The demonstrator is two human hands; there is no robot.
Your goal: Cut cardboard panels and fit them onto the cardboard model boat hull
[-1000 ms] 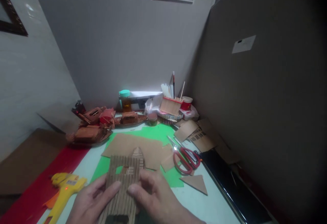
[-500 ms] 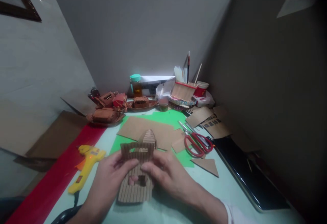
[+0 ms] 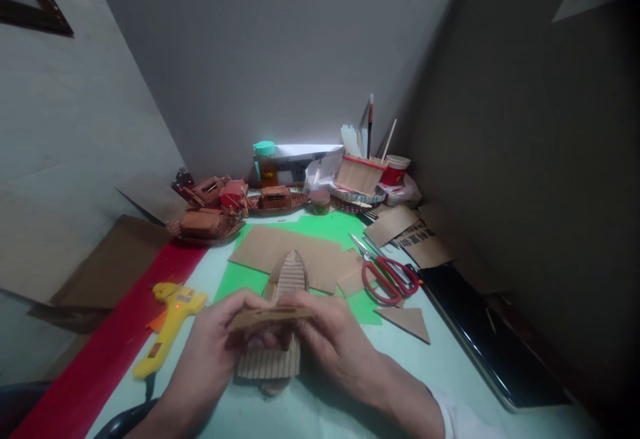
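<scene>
My left hand and my right hand grip a small corrugated cardboard piece between thumbs and fingers, one at each end. It is turned so that I see it nearly edge-on. Directly beneath it lies a model boat of ribbed cardboard, its pointed end away from me and its blunt end towards me. My fingers and the piece cover the boat's middle, so I cannot tell whether the piece touches it.
A yellow glue gun lies left, scissors with red handles right. Cardboard rests on a green sheet. A black tablet-like device is far right. Finished boat models, a jar and a stick holder stand at the back.
Both hands have tipped the cardboard piece from facing me to nearly edge-on, and the fingers have moved over its top. More of the boat's pointed end shows.
</scene>
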